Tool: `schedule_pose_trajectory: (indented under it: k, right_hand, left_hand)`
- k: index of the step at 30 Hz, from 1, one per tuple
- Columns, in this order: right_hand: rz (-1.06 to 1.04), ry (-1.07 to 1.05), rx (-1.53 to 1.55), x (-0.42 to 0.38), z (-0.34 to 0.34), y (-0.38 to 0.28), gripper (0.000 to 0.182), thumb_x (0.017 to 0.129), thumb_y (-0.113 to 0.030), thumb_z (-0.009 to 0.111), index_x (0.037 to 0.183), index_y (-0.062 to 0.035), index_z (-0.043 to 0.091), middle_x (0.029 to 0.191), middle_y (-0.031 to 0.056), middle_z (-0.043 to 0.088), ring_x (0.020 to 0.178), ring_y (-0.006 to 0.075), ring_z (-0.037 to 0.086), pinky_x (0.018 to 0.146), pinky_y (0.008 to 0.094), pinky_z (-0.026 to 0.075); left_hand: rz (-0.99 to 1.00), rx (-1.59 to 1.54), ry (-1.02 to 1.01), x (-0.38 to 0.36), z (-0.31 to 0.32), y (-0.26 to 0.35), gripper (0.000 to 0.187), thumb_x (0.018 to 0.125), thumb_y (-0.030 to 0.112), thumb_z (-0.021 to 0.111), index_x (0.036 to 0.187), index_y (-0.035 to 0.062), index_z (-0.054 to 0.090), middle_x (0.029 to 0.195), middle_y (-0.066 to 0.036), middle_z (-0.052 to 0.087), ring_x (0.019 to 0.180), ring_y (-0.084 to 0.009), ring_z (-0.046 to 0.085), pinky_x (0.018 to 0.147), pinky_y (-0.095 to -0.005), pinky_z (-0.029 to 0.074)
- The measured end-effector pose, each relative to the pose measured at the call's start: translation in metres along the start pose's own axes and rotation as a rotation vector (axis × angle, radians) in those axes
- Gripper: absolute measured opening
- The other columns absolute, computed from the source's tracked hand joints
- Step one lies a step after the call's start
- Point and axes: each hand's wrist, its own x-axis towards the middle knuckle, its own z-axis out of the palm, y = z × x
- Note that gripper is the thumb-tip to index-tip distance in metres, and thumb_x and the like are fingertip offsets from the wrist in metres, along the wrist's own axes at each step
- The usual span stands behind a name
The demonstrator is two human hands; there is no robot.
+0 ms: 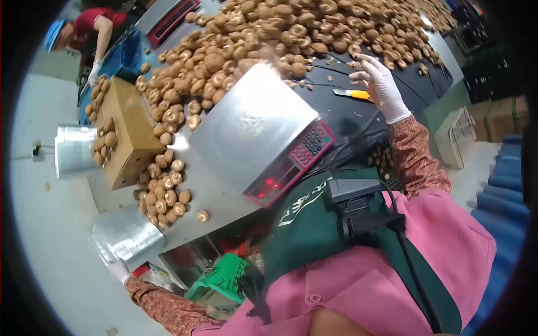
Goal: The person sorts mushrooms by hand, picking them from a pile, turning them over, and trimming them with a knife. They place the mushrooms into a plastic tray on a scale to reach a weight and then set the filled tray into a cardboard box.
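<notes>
My left hand (119, 271), white-gloved, grips the lower edge of a shiny, clear-silvery stack of plastic bags (128, 234) at the near left table edge; its fingers are partly hidden. Over the black-covered right side of the table, my gloved right hand (381, 89) is raised, fingers bent and apart. Close below it lies a yellow utility knife (353, 94). A big heap of brown mushrooms (269, 31) borders the fingertips. Between my hands stands a scale (252, 126) with a bare metal plate and a red display. A smaller mushroom pile (162, 196) sits near the bags.
A cardboard box (131, 120) with mushrooms on it stands at the left, beside another silvery plastic stack (75, 150). A co-worker (92, 33) in a blue cap reaches toward the mushrooms there. Below the table is a green basket (224, 277); a white rack (457, 137) stands right.
</notes>
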Motion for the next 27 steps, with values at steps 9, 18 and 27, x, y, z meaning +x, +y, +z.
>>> schedule_pose_trajectory:
  k: [9, 18, 27]
  right_hand:
    - [0.049, 0.16, -0.156, -0.034, -0.145, 0.01, 0.038, 0.102, -0.027, 0.054, 0.131, -0.0017, 0.055, 0.112, 0.0092, 0.067, 0.088, 0.0135, 0.065, 0.082, 0.0287, 0.053]
    - [-0.006, 0.109, -0.414, 0.031, -0.224, 0.01, 0.032, 0.098, -0.019, 0.054, 0.121, 0.0015, 0.06, 0.1, 0.0098, 0.07, 0.076, 0.0137, 0.065, 0.073, 0.0281, 0.053]
    - [-0.289, 0.055, -0.665, 0.154, -0.273, 0.022, 0.028, 0.094, -0.017, 0.059, 0.119, -0.0043, 0.064, 0.096, 0.0134, 0.07, 0.083, 0.0224, 0.068, 0.075, 0.0348, 0.053]
  left_hand:
    - [1.073, -0.552, 0.087, -0.286, -0.025, 0.452, 0.017, 0.073, -0.004, 0.069, 0.083, 0.0049, 0.058, 0.083, -0.013, 0.055, 0.083, -0.0336, 0.055, 0.084, -0.0421, 0.042]
    - [0.992, -0.307, -0.159, -0.348, -0.045, 0.503, 0.038, 0.07, 0.021, 0.083, 0.099, 0.008, 0.062, 0.093, -0.008, 0.063, 0.097, -0.029, 0.06, 0.105, -0.0493, 0.038]
    - [0.624, -0.877, -0.432, -0.44, -0.081, 0.629, 0.024, 0.082, 0.004, 0.074, 0.105, 0.0029, 0.066, 0.097, -0.01, 0.064, 0.088, -0.0246, 0.061, 0.086, -0.0353, 0.048]
